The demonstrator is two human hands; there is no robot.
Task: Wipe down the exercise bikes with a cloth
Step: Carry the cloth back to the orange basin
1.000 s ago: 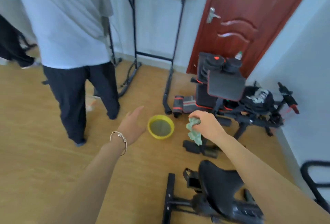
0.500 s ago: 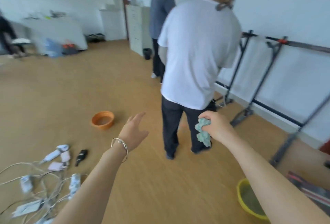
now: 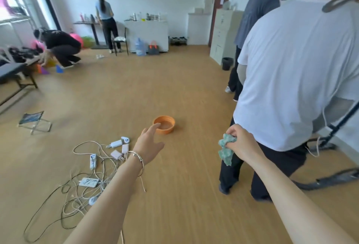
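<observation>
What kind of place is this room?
Probably a large shared room used partly for exercise: a wide wooden floor, a pink exercise ball by the far wall, a filing cabinet and a black metal frame at the right.

A bowl sits mid-floor just beyond the left hand, with a tangle of cables to its near left and a folding stool farther left. At the near right, the right hand holds the cloth just behind a standing person; beyond stands another person, beside a filing cabinet with a bin at its foot. At the far left a crouching person is low to the floor, and a distant person stands at a worktop by the far wall.
</observation>
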